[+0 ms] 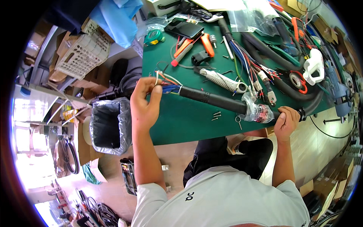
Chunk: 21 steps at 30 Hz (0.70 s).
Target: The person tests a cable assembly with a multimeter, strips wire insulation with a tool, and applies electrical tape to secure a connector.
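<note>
Green matting covers a desk in a cluttered workshop, and a thick black cable stretches left to right above its near part; whether it touches the matting cannot be told. At the cable's left end, blue, white and orange wires fan out of the sheath. The person's left hand pinches some of them between thumb and bent fingers, though its exact contact is partly hidden. The right hand is curled closed around the cable farther right, just beside a crumpled clear plastic wrap. The step in hand looks like sorting or straightening these wires; the next move would probably call for a steady right grip while the left separates single strands without tugging. Small screws lie just nearer than the cable, a silver-handled tool just beyond it. Farther off are an orange-handled tool and a black phone; left of the desk stands a lined waste bin.
</note>
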{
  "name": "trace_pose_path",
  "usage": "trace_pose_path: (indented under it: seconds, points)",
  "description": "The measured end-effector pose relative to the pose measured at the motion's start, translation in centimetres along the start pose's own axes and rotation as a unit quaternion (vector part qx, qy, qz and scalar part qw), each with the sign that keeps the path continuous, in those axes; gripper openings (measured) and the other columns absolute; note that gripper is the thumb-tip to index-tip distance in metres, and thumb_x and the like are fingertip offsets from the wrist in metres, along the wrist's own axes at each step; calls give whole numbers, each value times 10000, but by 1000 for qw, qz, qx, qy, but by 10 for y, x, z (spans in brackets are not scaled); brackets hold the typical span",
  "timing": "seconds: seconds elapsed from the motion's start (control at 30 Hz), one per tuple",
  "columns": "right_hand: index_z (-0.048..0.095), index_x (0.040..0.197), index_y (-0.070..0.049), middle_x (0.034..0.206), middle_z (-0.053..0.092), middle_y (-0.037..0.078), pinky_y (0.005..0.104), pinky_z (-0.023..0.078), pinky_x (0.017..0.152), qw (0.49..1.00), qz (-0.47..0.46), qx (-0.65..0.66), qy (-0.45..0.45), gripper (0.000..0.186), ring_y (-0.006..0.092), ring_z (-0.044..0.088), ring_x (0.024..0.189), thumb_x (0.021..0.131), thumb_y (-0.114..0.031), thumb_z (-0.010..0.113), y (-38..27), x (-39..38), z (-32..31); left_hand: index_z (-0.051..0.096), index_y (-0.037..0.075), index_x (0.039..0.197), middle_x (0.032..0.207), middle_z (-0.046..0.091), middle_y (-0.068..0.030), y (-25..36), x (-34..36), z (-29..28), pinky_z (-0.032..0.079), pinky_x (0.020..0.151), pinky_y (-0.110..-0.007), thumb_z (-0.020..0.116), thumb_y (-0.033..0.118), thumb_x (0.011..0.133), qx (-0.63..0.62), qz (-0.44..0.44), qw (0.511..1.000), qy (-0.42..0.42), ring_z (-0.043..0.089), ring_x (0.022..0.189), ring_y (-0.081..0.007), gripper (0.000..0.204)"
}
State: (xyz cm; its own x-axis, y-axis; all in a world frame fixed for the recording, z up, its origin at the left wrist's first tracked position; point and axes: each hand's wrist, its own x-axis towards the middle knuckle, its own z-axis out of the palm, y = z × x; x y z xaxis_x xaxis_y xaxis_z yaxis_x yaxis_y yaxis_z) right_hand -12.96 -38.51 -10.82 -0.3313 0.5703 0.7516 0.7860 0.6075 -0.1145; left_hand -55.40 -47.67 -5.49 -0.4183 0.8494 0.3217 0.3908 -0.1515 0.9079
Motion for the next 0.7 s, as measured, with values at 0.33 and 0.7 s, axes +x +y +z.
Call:
trace_pose_path:
  seconds: [0.33,0.7]
  points:
    - [649,846,-48,875,651,87,398,421,802,999,9,-2,32,159,278,596,817,878,-139,522,-3,0,0,630,-12,1176,804,572,-13,-12,-26,22,431,668,-212,518,124,1001,72,3,995,74,503,706,-69,248]
    - [647,840,-52,860,632,72,400,428,772,998,8,19,56,145,268,582,783,853,-159,549,-4,5,-5,621,-16,1190,837,596,-18,-22,-23,26,444,660,-219,518,98,996,59,16,994,93,517,702,-70,248]
